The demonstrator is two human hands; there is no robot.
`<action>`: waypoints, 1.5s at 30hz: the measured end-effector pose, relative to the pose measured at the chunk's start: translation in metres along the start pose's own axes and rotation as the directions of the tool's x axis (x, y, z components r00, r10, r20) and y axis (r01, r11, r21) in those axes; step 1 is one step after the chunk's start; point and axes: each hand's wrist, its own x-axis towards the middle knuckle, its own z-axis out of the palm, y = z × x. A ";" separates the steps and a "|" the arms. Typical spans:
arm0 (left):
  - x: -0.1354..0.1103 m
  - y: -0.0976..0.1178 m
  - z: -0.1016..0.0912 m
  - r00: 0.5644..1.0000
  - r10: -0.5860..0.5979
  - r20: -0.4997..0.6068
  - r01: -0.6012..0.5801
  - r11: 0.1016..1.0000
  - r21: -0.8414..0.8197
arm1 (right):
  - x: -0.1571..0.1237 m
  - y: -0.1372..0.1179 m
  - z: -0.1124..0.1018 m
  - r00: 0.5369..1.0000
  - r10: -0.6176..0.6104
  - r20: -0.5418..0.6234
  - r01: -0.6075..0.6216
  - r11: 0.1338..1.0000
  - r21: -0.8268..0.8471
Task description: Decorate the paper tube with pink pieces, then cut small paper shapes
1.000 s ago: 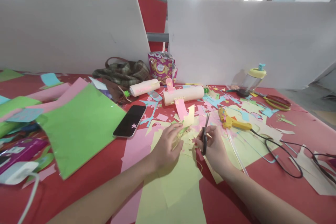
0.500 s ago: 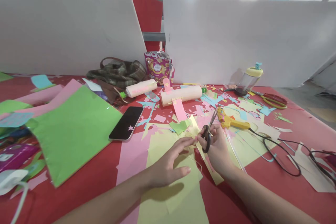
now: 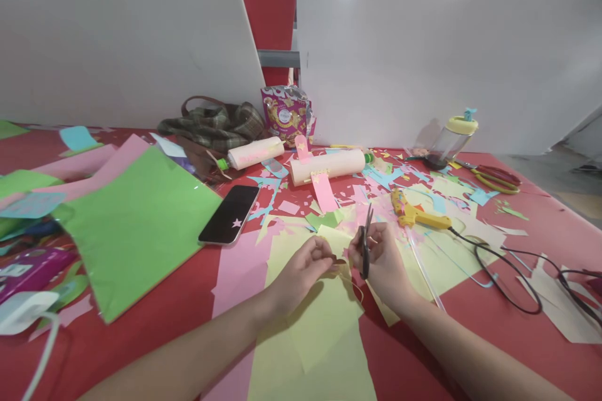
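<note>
My right hand (image 3: 383, 263) grips black scissors (image 3: 364, 241), blades pointing up and away. My left hand (image 3: 301, 272) pinches a small yellow paper piece (image 3: 336, 243) right beside the scissors. Both hands hover over pale yellow sheets (image 3: 320, 319) lying on the red table (image 3: 155, 332). Green scraps (image 3: 324, 220) lie just beyond my fingers. A yellow glue gun (image 3: 416, 213) rests to the right of the scissors, its black cable (image 3: 505, 266) trailing right.
A black phone (image 3: 229, 222), a large green sheet (image 3: 136, 225) and pink sheets (image 3: 239, 263) lie left. Two paper rolls (image 3: 327, 166), a snack bag (image 3: 286, 114), a plaid bag (image 3: 211, 125), a lidded bottle (image 3: 451, 141) and red-yellow scissors (image 3: 496, 178) sit behind. White partitions (image 3: 423, 62) back the table.
My left hand lifted from the scraps, opened briefly, then closed on a yellow piece near the scissors. The scissors swung slightly and now stand nearly upright.
</note>
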 end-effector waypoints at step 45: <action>-0.003 0.004 0.008 0.995 -0.032 -0.094 0.015 0.985 -0.170 | -0.002 0.006 -0.002 0.997 0.080 -0.013 -0.081 0.970 -0.229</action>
